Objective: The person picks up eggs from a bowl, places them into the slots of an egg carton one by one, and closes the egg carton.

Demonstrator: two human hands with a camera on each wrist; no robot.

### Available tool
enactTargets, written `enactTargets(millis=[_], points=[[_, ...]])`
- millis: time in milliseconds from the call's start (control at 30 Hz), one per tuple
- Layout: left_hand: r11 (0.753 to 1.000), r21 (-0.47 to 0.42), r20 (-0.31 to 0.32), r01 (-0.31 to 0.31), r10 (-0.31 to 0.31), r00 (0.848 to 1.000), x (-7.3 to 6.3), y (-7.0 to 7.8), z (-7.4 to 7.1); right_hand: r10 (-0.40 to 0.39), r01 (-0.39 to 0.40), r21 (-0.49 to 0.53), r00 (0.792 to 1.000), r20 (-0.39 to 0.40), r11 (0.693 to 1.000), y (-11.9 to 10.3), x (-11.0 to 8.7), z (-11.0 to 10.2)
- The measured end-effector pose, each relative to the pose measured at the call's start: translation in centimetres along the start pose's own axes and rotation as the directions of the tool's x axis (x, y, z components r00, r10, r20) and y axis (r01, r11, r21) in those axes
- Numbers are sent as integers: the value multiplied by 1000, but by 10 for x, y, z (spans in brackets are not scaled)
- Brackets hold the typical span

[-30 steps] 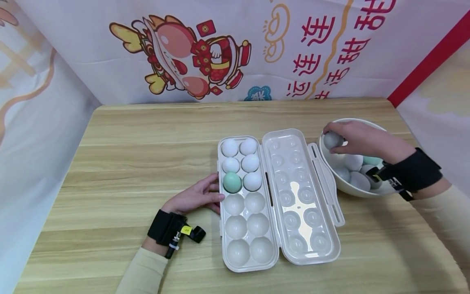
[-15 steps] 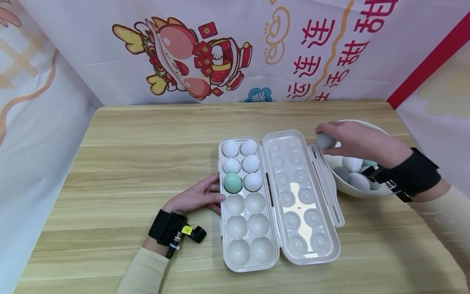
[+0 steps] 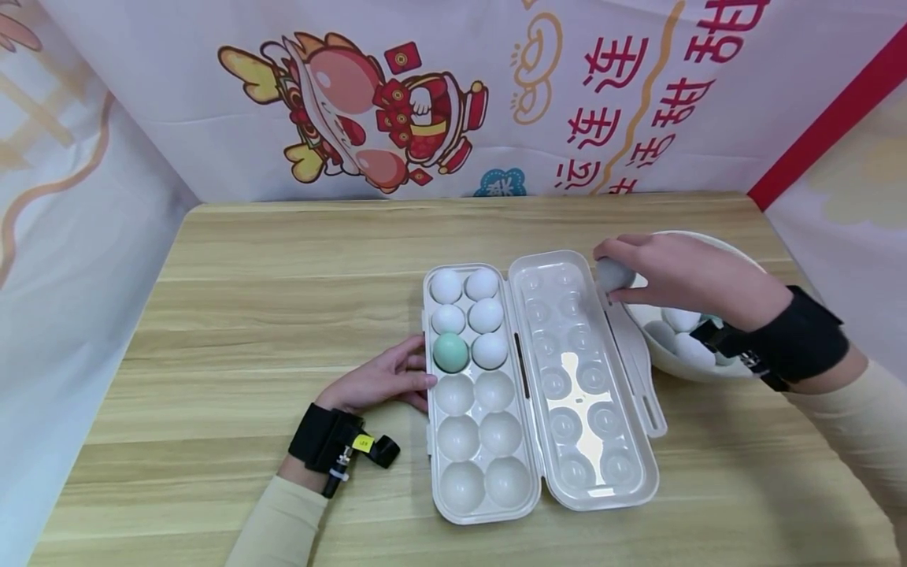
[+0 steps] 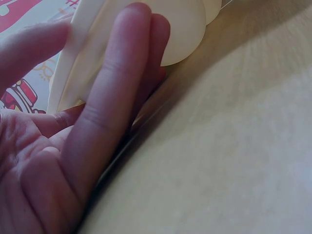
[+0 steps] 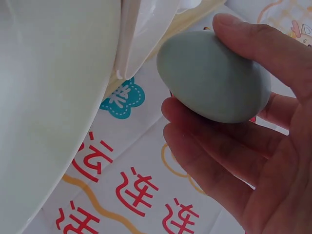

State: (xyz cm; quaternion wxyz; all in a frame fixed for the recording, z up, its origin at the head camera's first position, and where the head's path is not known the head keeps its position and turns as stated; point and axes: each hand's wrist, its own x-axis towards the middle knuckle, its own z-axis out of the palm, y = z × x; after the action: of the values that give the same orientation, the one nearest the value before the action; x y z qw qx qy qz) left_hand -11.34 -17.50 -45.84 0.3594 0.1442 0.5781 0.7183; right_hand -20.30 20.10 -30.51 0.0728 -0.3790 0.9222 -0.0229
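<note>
A white plastic egg box [image 3: 460, 438] lies unfolded on the table, its clear-looking lid [image 3: 594, 402] to the right. Several white eggs and one green egg [image 3: 450, 353] sit in its far cups; the near cups hold nothing. My left hand [image 3: 379, 379] holds the box's left edge, thumb at the rim and fingers against the side under it [image 4: 92, 112]. Between the thumb and fingers of my right hand [image 3: 697, 276] is a pale grey-green egg [image 5: 214, 75], held in the air by the lid's far right corner, just left of the white bowl [image 3: 676, 367].
More eggs [image 3: 690, 349] lie in the bowl, partly covered by my right hand and wrist strap. A handle [image 3: 634, 358] runs along the lid's right side, close to the bowl. Behind the wooden table [image 3: 283, 276] hangs a printed cloth [image 3: 538, 157].
My right hand has carried the egg up and left, from over the bowl to beside the lid. The left hand stays at the egg box.
</note>
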Motion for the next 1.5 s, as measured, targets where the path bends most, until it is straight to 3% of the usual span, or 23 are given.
enactTargets(millis=[567, 1200, 1500], points=[[1000, 1, 7, -6, 6, 1000, 2, -1, -1, -164, 163, -31, 986, -29, 986, -26, 7, 9], [1000, -9, 3, -1, 1, 1000, 2, -3, -1, -341, 341, -84, 940, 18, 936, -60, 23, 20], [1000, -13, 11, -7, 7, 1000, 0, -2, -1, -440, 437, -113, 898, -3, 893, -76, 31, 28]])
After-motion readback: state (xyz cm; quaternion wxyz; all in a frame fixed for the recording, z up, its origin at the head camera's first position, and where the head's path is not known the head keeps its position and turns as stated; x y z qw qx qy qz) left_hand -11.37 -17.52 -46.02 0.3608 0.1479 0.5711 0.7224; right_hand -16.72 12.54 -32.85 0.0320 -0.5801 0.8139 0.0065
